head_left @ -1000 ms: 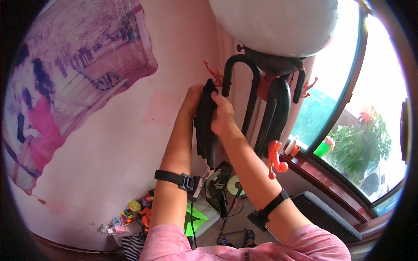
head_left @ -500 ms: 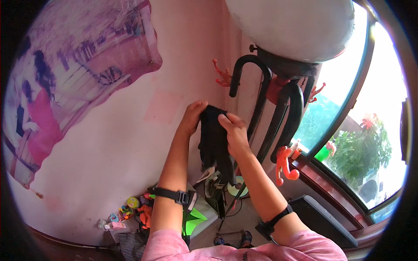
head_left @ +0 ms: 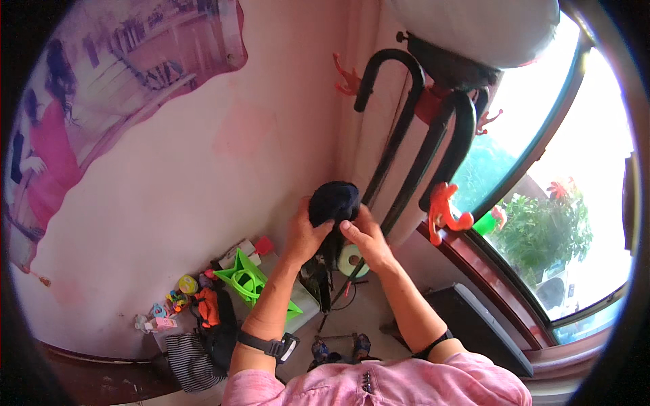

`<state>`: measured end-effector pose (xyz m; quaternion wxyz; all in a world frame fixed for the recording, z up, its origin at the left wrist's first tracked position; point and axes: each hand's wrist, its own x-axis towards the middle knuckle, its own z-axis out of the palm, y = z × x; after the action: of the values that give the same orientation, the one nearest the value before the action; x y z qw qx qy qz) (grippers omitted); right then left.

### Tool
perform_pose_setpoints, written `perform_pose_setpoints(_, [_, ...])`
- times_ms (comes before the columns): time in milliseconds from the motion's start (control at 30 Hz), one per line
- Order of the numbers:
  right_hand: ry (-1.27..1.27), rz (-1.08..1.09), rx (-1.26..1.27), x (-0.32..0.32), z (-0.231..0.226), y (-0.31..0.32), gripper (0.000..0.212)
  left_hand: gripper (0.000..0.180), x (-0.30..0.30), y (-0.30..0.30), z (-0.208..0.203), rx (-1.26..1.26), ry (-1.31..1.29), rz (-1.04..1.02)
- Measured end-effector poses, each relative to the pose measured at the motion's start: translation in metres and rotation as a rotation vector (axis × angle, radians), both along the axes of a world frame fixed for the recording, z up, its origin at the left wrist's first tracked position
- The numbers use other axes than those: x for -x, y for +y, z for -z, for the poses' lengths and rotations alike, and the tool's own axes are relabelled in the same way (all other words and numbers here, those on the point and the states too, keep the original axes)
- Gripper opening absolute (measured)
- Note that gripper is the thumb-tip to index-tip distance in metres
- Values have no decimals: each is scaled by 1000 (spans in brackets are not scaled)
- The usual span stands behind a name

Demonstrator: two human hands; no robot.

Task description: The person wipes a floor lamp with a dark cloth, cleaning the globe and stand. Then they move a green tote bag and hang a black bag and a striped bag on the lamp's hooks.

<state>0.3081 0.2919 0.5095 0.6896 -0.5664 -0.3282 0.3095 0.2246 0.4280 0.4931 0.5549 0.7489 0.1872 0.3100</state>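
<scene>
A soft black piece of cloth (head_left: pixel 334 201) is held up in front of me, its top rounded and bunched. Part of it hangs down between my hands; its exact kind cannot be made out. My left hand (head_left: pixel 309 231) grips its left side, with most fingers hidden behind it. On the other side my right hand (head_left: pixel 366 238) holds it, thumb pointing inward across the front.
A dark stand with curved tubes (head_left: pixel 406 128) and orange-red hooks (head_left: pixel 443 210) rises just beyond my right hand, a white rounded object (head_left: pixel 481 30) on top. Below left lie a bright green bag (head_left: pixel 245 279), small toys and a striped cloth (head_left: pixel 193 362). A window (head_left: pixel 542 203) is at right.
Both hands have come down, and the black cloth has gone from hanging long to a bunched, rounded shape. The view has tipped downward, showing more of the floor and green bag.
</scene>
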Motion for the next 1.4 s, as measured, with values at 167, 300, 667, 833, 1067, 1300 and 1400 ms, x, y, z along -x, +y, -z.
perform_pose_setpoints(167, [533,188,-7,10,32,-12,16,59,13,-43,7,-592,2,14])
perform_pose_setpoints(300, [114,-57,-39,5,27,-45,32,38,9,-31,8,87,-8,53])
perform_pose_setpoints(667, [-342,510,-216,-104,-61,-66,32,43,-100,-57,-89,-775,-627,-139])
perform_pose_setpoints(833, [-373,393,-170,-109,-58,-57,44,38,-129,-51,-48,-354,-588,-29])
perform_pose_setpoints(1067, [-452,354,-202,-126,-48,-48,36,35,-120,-49,62,-507,-369,-32])
perform_pose_setpoints(1300, [-558,433,-159,-133,-39,-39,22,31,-98,-48,210,-530,205,-41])
perform_pose_setpoints(1400, [-555,414,-142,-132,-42,-41,20,42,-99,-50,184,-450,217,-46])
